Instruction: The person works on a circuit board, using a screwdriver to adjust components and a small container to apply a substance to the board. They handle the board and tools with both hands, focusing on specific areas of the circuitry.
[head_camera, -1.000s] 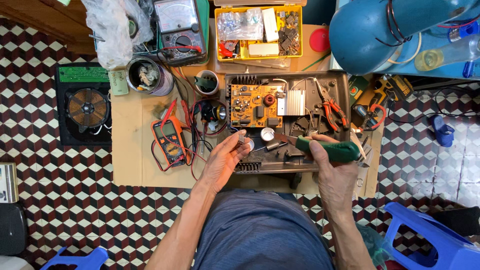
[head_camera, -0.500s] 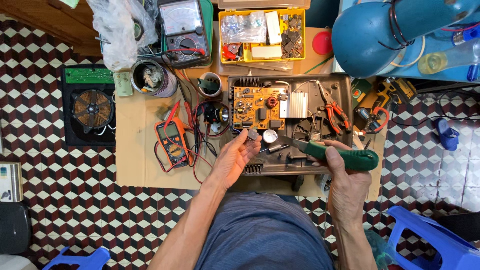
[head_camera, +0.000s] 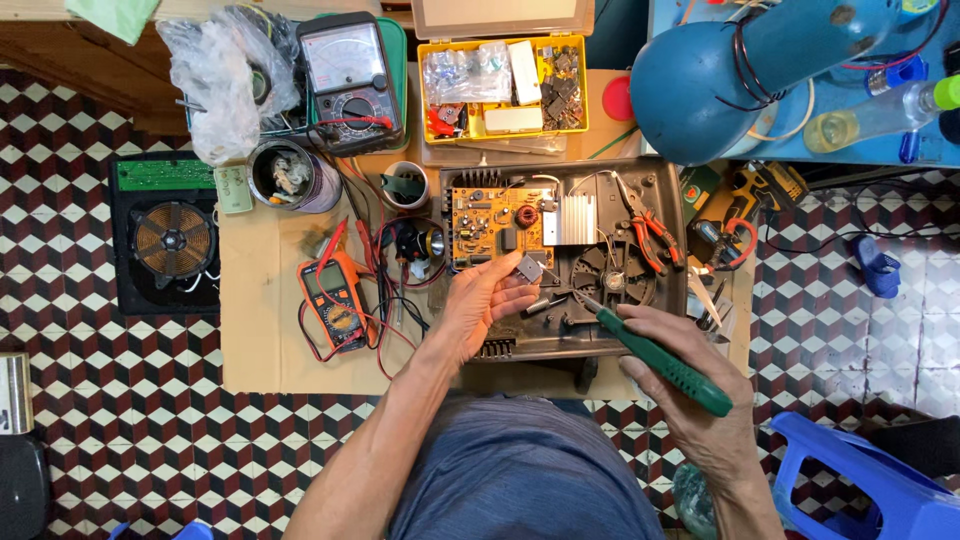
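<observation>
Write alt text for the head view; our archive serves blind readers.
Seen from above, a person's left hand holds a small grey part over an opened appliance with an orange circuit board, while the right hand holds a green-handled screwdriver. An orange meter lies alongside.

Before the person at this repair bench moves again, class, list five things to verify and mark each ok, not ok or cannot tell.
1. Left hand has the small grey part at its fingertips: ok.
2. Right hand grips the green-handled screwdriver: ok.
3. Screwdriver tip touching the part: not ok, apart.
4. Orange circuit board uncovered in the open casing: ok.
5. Orange multimeter switched on: cannot tell.
</observation>
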